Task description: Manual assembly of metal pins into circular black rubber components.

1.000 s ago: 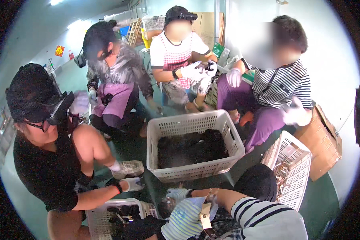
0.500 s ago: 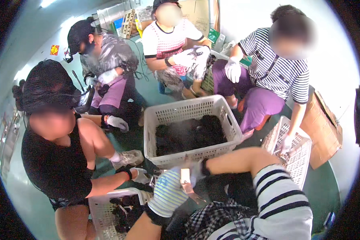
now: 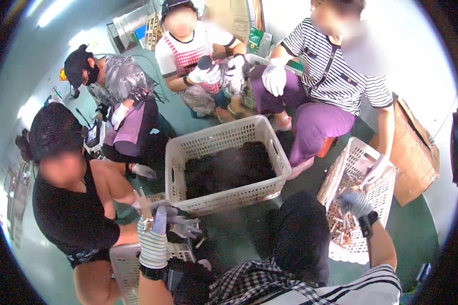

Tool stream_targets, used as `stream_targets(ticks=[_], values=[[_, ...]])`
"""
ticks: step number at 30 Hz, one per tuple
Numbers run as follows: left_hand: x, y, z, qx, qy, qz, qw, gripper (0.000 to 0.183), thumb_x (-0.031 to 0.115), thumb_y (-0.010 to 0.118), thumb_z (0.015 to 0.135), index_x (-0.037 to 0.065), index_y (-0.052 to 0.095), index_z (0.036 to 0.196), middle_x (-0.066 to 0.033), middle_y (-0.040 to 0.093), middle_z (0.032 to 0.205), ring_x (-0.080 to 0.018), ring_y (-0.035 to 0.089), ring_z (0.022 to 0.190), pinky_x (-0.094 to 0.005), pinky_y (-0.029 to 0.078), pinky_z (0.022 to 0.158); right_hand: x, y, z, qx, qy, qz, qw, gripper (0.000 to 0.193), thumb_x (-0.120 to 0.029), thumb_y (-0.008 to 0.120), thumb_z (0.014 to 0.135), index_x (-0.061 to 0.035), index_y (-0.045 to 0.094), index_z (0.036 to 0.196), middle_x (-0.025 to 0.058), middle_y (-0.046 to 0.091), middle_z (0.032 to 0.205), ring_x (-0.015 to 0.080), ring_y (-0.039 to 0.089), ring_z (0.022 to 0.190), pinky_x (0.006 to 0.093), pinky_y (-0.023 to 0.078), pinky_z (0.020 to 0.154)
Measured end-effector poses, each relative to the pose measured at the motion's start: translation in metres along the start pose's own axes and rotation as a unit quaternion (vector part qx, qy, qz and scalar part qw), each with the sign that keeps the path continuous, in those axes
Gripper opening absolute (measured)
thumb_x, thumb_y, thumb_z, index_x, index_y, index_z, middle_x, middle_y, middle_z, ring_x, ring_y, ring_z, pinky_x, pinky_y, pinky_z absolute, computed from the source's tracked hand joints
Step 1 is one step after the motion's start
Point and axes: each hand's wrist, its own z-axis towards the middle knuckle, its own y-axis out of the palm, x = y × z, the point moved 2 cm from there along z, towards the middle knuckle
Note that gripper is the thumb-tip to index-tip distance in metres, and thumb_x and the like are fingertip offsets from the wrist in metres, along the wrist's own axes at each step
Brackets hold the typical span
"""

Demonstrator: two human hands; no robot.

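My left hand [image 3: 153, 246], in a striped glove, is closed around a flat metallic piece [image 3: 144, 204] with two prongs pointing upward. It is raised over the small white basket at the lower left. Stretched out to the right, my right hand [image 3: 355, 204], also gloved, is over a tilted white basket [image 3: 336, 175]. Small pale and copper-coloured pieces [image 3: 344, 230] lie in that basket just below it. The right fingers are smeared by motion, so I cannot see whether they hold anything. Another person's gloved hand [image 3: 375, 170] reaches into the same basket.
A large white crate [image 3: 224, 199] with a dark heap [image 3: 229, 170] stands ahead. At the lower left is a smaller white basket [image 3: 124, 269], with a co-worker's gloved hand [image 3: 185, 226] close to mine. Several seated people surround the crate. A cardboard box [image 3: 412, 152] leans at the right.
My hands, close together in front of the large crate before, are now apart. The left moved left with the pronged piece turned upward; the right moved to the right-hand basket. The view shifted slightly.
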Motion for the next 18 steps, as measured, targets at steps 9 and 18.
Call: stream_targets(ticks=[9, 18], values=[[-0.012, 0.067, -0.002, -0.021, -0.078, -0.014, 0.997, 0.017, 0.02, 0.06, 0.09, 0.004, 0.065, 0.093, -0.0021, 0.063, 0.072, -0.0089, 0.057, 0.061, -0.0251, 0.045, 0.053, 0.221, -0.058, 0.109, -0.032, 0.017, -0.676, 0.736, 0.114, -0.054, 0.081, 0.054, -0.0161, 0.026, 0.146, 0.0252, 0.025, 0.147, 0.0435, 0.032, 0.132, 0.0522, 0.034, 0.106], [-0.013, 0.088, 0.005, -0.122, -0.049, 0.057, 0.99, 0.02, 0.015, 0.054, 0.094, 0.002, 0.061, 0.109, -0.0058, 0.066, 0.084, -0.0091, 0.061, 0.067, -0.0216, 0.048, 0.057, 0.296, -0.069, 0.151, -0.119, 0.069, -0.462, 0.876, 0.104, -0.056, 0.073, 0.059, -0.0127, 0.031, 0.144, 0.0237, 0.014, 0.151, 0.043, 0.024, 0.136, 0.0602, 0.021, 0.109]])
